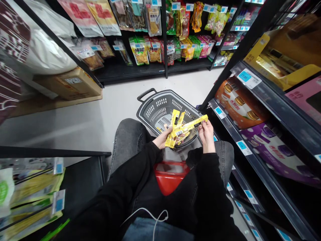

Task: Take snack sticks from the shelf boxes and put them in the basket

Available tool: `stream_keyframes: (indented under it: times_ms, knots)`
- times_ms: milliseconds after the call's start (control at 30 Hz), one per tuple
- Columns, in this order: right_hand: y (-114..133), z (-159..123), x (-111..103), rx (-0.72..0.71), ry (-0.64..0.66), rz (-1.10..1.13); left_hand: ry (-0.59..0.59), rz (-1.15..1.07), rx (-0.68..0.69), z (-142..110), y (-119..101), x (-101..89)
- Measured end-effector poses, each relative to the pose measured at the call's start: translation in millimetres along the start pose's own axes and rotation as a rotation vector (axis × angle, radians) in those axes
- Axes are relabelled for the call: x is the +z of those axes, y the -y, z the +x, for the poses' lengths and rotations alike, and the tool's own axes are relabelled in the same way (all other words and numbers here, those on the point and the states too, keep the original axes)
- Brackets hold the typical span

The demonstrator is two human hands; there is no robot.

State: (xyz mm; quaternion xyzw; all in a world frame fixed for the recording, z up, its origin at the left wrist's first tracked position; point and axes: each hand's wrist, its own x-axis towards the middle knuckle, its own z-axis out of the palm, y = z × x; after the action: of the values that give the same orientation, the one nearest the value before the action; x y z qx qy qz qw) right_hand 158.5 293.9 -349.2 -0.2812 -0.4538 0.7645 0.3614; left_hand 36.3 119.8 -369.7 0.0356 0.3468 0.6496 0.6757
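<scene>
Beyond the red plastic item (pixel 172 180) between my knees, my left hand (pixel 163 138) is closed around several yellow packets (pixel 171 142), and my right hand (pixel 206 134) pinches the right end of a long yellow packet (pixel 189 126). The gray basket (pixel 171 100) stands beneath, its near side partly masked by packets. The stocked shelf (pixel 265 110) bounds the right side, the cardboard box (pixel 72 83) sits left, and the snack rack (pixel 140 70) closes the far side.

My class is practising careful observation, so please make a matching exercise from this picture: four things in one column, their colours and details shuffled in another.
Things:
1. packets
2. basket
3. cable
4. cardboard box

Details:
A. white, thin and looped
B. brown, towards the picture's left
C. yellow, held in the left hand and right hand
D. grey and slotted

Right pairs: 1-C, 2-D, 3-A, 4-B.
</scene>
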Motion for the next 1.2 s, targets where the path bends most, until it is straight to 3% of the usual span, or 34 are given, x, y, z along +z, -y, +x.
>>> stream_keyframes:
  times_ms: [167,300,400,633,767,933,1200]
  knots:
    - [1.8,-4.1,1.6,-0.004,0.082,-0.018,0.084,0.003,-0.064,-3.5,-0.3,-2.8]
    - [3.8,-6.7,2.2,0.016,0.084,-0.014,0.092,0.027,-0.032,-4.7,1.0,0.7]
    - [5.9,-6.1,0.1,0.039,0.064,-0.009,0.027,0.139,0.048,-2.2,1.5,5.7]
    - [8.5,-2.8,-6.9,0.039,-0.059,-0.050,-0.244,0.344,0.273,5.9,1.8,11.4]
    - [7.5,-1.7,-9.5,0.016,-0.155,-0.055,-0.242,0.360,0.367,6.9,1.7,11.9]
    - [6.2,-0.3,-11.1,0.002,-0.212,-0.052,-0.272,0.380,0.373,6.3,2.0,13.5]
    - [3.6,1.7,-13.7,-0.006,-0.220,-0.048,-0.260,0.377,0.398,7.0,2.4,14.4]
